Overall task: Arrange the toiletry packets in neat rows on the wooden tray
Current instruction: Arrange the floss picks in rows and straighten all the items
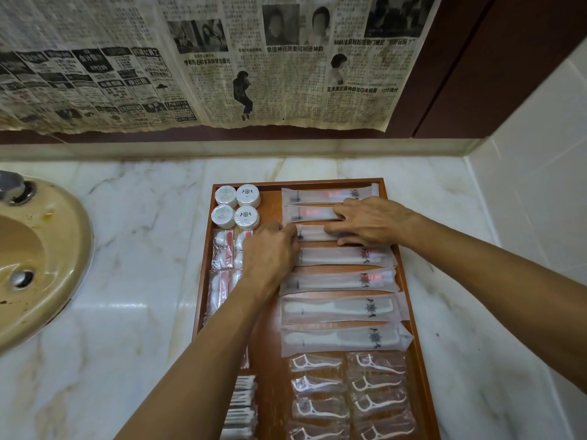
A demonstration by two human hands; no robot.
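Squaring third toothbrush packet (313,233) on wooden tray (394,217): left hand (270,252) pinching its end, right hand (368,222) pressing flat, fingers released.

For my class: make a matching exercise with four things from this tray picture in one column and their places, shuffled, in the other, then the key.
1. round soaps
2. floss picks
3. combs
4. sink

A. near end of the wooden tray
B. off the tray, on the left
C. tray's far left corner
D. just beyond the floss picks

Pairs: 1-C, 2-A, 3-D, 4-B
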